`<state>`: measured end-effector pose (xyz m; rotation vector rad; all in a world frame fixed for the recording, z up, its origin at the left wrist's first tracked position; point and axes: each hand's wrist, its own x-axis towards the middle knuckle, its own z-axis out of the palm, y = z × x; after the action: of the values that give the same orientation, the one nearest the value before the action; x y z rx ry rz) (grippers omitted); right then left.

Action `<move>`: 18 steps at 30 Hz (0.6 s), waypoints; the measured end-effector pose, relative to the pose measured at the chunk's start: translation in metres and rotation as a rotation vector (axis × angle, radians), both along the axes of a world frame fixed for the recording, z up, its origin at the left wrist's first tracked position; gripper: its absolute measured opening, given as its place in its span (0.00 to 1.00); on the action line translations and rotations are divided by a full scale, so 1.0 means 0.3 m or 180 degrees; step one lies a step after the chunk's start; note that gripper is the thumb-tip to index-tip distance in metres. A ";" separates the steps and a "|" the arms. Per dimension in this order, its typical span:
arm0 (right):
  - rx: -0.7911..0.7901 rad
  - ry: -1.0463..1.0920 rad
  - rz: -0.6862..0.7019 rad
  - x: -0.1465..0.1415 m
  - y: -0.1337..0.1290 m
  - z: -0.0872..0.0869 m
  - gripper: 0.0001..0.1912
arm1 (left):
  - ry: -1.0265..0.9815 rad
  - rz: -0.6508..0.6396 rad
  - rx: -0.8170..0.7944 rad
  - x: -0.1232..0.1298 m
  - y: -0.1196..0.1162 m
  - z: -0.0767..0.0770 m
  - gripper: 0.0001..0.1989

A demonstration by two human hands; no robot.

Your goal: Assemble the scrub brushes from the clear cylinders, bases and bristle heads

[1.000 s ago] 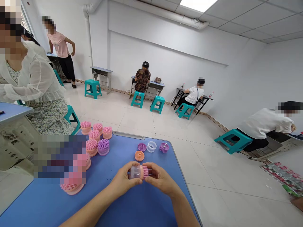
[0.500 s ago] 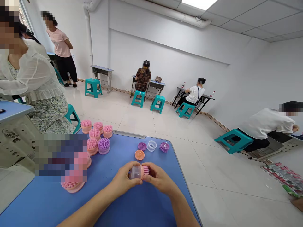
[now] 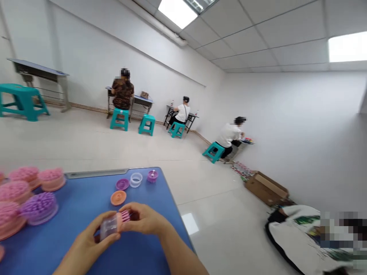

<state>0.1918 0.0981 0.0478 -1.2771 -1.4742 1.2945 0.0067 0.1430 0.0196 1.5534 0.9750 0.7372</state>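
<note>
Both hands meet on a small scrub brush [image 3: 110, 227] with a clear body, a peach collar and pink bristles, lying sideways above the blue desk. My left hand [image 3: 89, 241] is closed round the clear body. At the bristle end, my right hand [image 3: 145, 219] grips the peach collar, its fingertips partly hiding the bristles. Beyond them on the desk lie an orange disc [image 3: 118, 198], a purple disc [image 3: 122, 184], a clear ring [image 3: 136, 180] and a purple bristled head [image 3: 152, 176] with a white stem. Several pink brushes [image 3: 51, 178] and a purple brush [image 3: 40, 208] stand at the left, bristles up.
The blue desk [image 3: 77, 194] has its right edge just past my right forearm. Teal stools [image 3: 119, 119] and seated people line the far wall. On the floor at right is a cardboard box [image 3: 266, 189]; a person in white leans in at lower right.
My view has swung to the right, so the desk and hands sit further left and the box and another person appear. Both hands keep their hold on the brush.
</note>
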 end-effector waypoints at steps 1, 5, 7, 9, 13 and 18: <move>-0.0047 -0.0020 0.0002 0.003 0.005 -0.008 0.25 | 0.0008 -0.0060 -0.0056 -0.002 0.009 -0.021 0.21; -0.0192 -0.0094 -0.0035 0.009 0.013 -0.022 0.20 | 0.0266 -0.0102 0.0214 -0.012 0.014 -0.068 0.20; -0.0268 -0.0015 -0.0021 0.010 0.014 -0.021 0.20 | 0.0436 -0.0057 0.0588 -0.012 0.007 -0.065 0.20; -0.0334 0.0175 0.0033 0.008 0.016 -0.016 0.20 | 0.0503 -0.0017 0.0953 -0.008 0.001 -0.053 0.20; -0.0423 0.0682 0.0011 -0.009 0.013 -0.005 0.24 | 0.0531 -0.0092 0.1386 -0.004 -0.006 -0.029 0.21; -0.0491 0.0719 -0.0033 -0.033 -0.009 0.023 0.24 | 0.0535 -0.0193 0.1391 -0.012 -0.040 0.007 0.20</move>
<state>0.1820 0.0954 0.0549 -1.1891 -1.2280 1.5162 0.0030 0.1309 0.0217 2.0429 0.9224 0.8239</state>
